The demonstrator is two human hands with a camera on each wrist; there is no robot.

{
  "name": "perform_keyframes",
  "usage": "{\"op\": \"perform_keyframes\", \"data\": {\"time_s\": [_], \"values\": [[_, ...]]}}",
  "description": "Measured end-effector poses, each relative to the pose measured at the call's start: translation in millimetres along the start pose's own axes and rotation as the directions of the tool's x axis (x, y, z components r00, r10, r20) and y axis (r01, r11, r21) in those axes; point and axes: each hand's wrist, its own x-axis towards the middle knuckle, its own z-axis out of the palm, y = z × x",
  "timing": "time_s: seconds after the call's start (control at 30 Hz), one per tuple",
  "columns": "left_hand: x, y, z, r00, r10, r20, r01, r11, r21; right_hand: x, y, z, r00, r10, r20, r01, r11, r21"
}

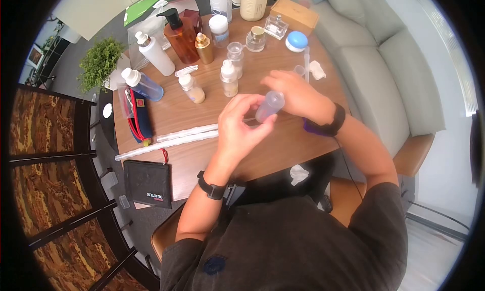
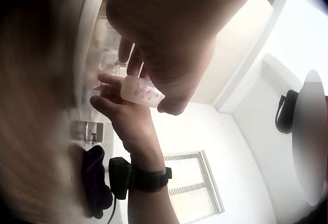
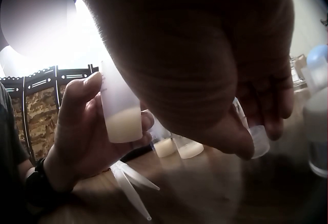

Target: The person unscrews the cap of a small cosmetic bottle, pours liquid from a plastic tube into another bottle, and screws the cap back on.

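My left hand [image 1: 236, 120] grips a translucent bottle [image 1: 270, 107] between thumb and fingers, above the front part of the table. Pale cream liquid fills the lower part of this bottle [image 3: 123, 124], and faint pinkish marks show on its side in the left wrist view. Just behind the bottle, my right hand [image 1: 300, 95] reaches leftward with loosely bent fingers, and nothing is seen in its grasp. Two small pump bottles with cream-coloured contents, one nearer [image 1: 229, 81] and one farther left [image 1: 192, 90], stand beyond the left hand, with a clear bottle [image 1: 235, 56] behind them.
At the back stand an amber pump bottle [image 1: 182, 41], a gold bottle [image 1: 203, 48], a white jar [image 1: 219, 28] and a blue-lidded jar [image 1: 296, 40]. Long clear-wrapped strips [image 1: 172, 142] and a black pouch [image 1: 148, 182] lie at left. Crumpled tissue [image 1: 317, 70] lies at right.
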Motion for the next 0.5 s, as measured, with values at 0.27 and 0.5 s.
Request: {"op": "perform_keyframes", "data": {"time_s": [0.27,0.5], "values": [[-0.3,-4.0,3.0,0.999,0.001,-0.045,-0.001,1.0,-0.01,-1.3,-4.4,-0.7,0.996,-0.026,-0.086,0.023,0.999,-0.031],[0.0,-2.0,2.0,0.996,-0.044,-0.079,0.042,0.999,-0.027,-24.5,-37.0,-48.6,0.987,0.041,-0.158,-0.025,0.994,0.104]]}}
